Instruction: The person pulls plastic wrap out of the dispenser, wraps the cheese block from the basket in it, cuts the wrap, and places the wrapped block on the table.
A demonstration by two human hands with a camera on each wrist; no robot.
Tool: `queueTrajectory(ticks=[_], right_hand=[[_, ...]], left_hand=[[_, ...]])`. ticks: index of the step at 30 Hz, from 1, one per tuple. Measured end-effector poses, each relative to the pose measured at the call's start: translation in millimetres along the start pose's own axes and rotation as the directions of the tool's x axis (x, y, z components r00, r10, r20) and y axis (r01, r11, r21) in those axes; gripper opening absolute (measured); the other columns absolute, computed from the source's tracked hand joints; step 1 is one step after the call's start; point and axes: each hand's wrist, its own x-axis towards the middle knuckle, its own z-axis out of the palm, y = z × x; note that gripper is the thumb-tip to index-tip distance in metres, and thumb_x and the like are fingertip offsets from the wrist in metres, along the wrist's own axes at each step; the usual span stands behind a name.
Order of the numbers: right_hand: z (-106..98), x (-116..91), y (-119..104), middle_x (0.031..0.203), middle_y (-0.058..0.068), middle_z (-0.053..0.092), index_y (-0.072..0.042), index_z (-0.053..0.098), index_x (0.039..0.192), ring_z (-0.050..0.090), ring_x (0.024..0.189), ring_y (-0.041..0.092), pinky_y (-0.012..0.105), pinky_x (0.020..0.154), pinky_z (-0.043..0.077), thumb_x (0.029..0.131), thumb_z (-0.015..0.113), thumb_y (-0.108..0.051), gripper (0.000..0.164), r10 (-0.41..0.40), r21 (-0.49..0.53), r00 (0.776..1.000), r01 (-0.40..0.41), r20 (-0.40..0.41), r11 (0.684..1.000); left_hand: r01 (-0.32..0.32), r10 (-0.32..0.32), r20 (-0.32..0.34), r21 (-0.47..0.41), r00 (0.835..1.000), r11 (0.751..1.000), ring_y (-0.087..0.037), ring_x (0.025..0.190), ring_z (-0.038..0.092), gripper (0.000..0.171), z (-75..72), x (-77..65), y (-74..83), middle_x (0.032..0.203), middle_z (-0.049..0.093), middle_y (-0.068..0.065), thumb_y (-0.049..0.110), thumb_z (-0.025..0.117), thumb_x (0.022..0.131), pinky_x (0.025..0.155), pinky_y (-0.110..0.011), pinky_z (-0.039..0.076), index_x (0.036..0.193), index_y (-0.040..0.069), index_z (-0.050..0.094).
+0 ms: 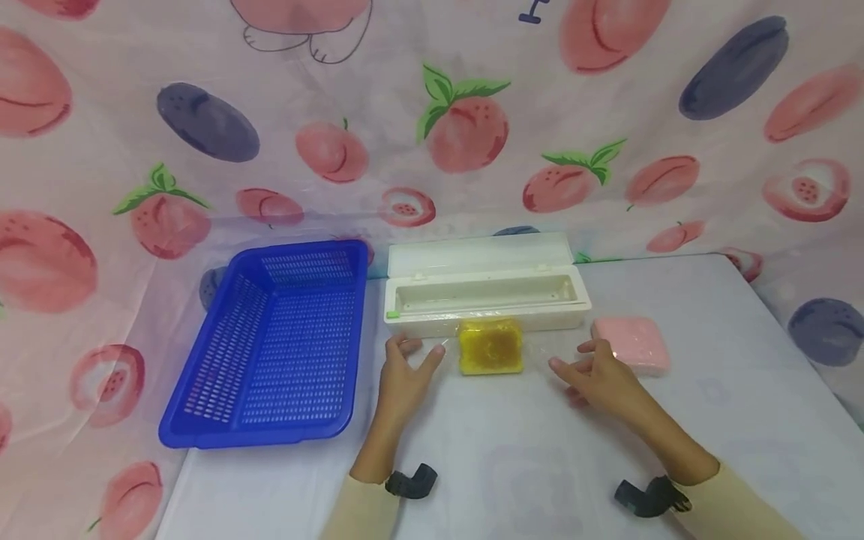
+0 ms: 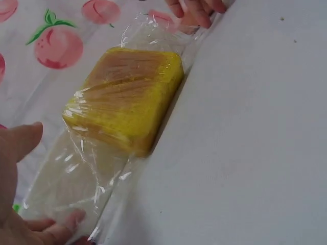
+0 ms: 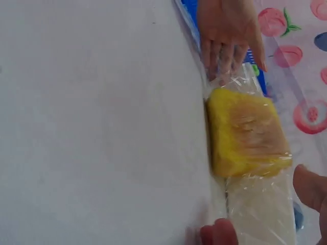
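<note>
A yellow block (image 1: pixel 490 347) with a brownish top face stands in front of the long white box, and clear plastic film (image 2: pixel 97 178) covers it. Film spreads out loosely past both of its sides. On the block's left is my left hand (image 1: pixel 403 379), thumb and fingers apart, fingertips at the film's loose edge. My right hand (image 1: pixel 604 381) is on the other side, its fingers spread loosely near the film. Neither hand touches the block itself. The right hand overlaps the corner of a pink block (image 1: pixel 637 345) in the head view.
The long white box (image 1: pixel 560 320) has its lid (image 1: pixel 479 253) raised at the back and a green piece at its left end. A blue plastic basket (image 1: pixel 358 337) stands to the left. Behind the white-covered table (image 1: pixel 513 450) hangs a fruit-patterned cloth (image 1: pixel 405 97).
</note>
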Motion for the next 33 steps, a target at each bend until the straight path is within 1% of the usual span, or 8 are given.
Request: queueTrajectory(ticks=[5,8,12,16,23,30,31,33], right_hand=[[8,19,10,0.085,0.005,0.070,0.006,0.023,0.154,0.066,0.071,0.016,0.034,0.074,0.056,0.089,0.072,-0.057,0.103,0.021,0.139,0.990,-0.040,0.140,0.990],[11,31,17,0.073,0.003,0.060,-0.002,0.030,0.155,0.057,0.063,0.015,0.027,0.061,0.050,0.094,0.069,-0.052,0.088,0.012,0.280,0.983,-0.064,0.184,0.958],[13,37,19,0.063,-0.001,0.050,-0.003,0.050,0.140,0.046,0.056,0.013,0.025,0.052,0.040,0.103,0.059,-0.042,0.054,-0.018,0.404,0.988,-0.047,0.156,0.914],[15,33,15,0.064,-0.002,0.046,-0.004,0.061,0.120,0.045,0.059,0.014,0.026,0.053,0.038,0.104,0.058,-0.039,0.039,0.010,0.350,0.997,-0.034,0.070,0.936],[14,16,13,0.076,0.002,0.049,-0.007,0.067,0.110,0.049,0.079,0.020,0.029,0.063,0.041,0.104,0.056,-0.039,0.035,0.032,0.215,0.999,-0.029,-0.013,0.976],[11,-11,18,0.094,0.005,0.062,-0.008,0.071,0.096,0.052,0.093,0.021,0.033,0.075,0.044,0.102,0.059,-0.036,0.031,-0.027,0.038,0.999,0.026,0.045,0.999],[10,-14,20,0.098,0.006,0.065,-0.008,0.072,0.099,0.054,0.095,0.021,0.035,0.078,0.045,0.103,0.059,-0.036,0.031,-0.039,0.021,0.998,0.038,0.058,0.999],[9,-21,22,0.108,0.008,0.068,-0.006,0.070,0.113,0.058,0.099,0.021,0.037,0.081,0.048,0.103,0.057,-0.038,0.035,-0.059,-0.024,0.997,0.060,0.055,0.998]], left_hand=[[-0.012,0.013,0.036,-0.029,0.999,1.000,-0.026,0.109,0.062,0.055,-2.4,14.4,-6.1,0.112,0.068,-0.009,0.043,0.075,0.091,0.094,-0.041,0.052,0.131,0.007,0.061],[-0.024,0.027,0.042,-0.081,0.999,0.996,-0.023,0.101,0.065,0.031,-3.1,22.4,-10.4,0.106,0.072,-0.011,0.034,0.071,0.096,0.086,-0.032,0.052,0.110,0.007,0.069],[-0.015,0.052,0.123,-0.281,0.991,0.960,-0.026,0.105,0.072,0.021,-1.2,27.5,-16.4,0.116,0.073,-0.017,0.022,0.060,0.103,0.090,-0.031,0.058,0.101,0.001,0.062],[0.039,0.057,0.228,-0.396,0.972,0.918,-0.025,0.093,0.077,0.018,1.3,24.5,-20.2,0.126,0.070,-0.021,0.020,0.049,0.109,0.079,-0.034,0.063,0.102,0.004,0.052],[0.131,-0.022,0.305,-0.339,0.952,0.932,-0.020,0.070,0.076,0.016,-3.8,4.8,-16.4,0.120,0.073,-0.022,0.020,0.040,0.110,0.063,-0.030,0.061,0.101,0.009,0.045],[0.280,-0.165,0.473,-0.182,0.865,0.943,-0.035,0.076,0.078,0.016,-29.1,-41.8,-16.1,0.104,0.076,-0.020,0.015,0.044,0.107,0.064,-0.039,0.063,0.101,0.000,0.048],[0.252,-0.171,0.465,-0.117,0.869,0.961,-0.033,0.072,0.077,0.018,-33.5,-47.4,-15.4,0.099,0.077,-0.018,0.016,0.046,0.106,0.061,-0.038,0.062,0.099,0.000,0.051],[0.112,-0.133,0.390,0.076,0.911,0.991,-0.025,0.065,0.073,0.023,-39.9,-55.4,-11.5,0.087,0.076,-0.011,0.023,0.051,0.104,0.057,-0.035,0.059,0.096,0.002,0.056]])
